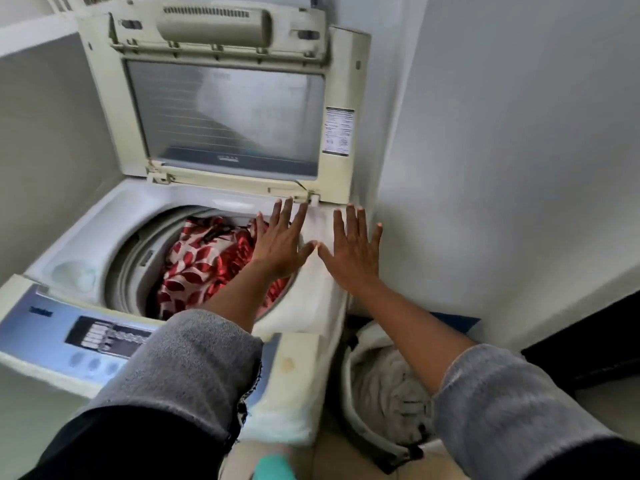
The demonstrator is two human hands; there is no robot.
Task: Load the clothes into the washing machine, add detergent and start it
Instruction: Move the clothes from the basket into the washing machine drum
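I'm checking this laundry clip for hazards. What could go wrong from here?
1. The open lid stands upright right behind the left hand and right hand; if it falls, it could strike them.
2. The basket on the floor holds pale laundry; starting now might leave it unwashed.

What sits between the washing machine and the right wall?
A laundry basket holding pale grey clothes stands there, shown in the head view.
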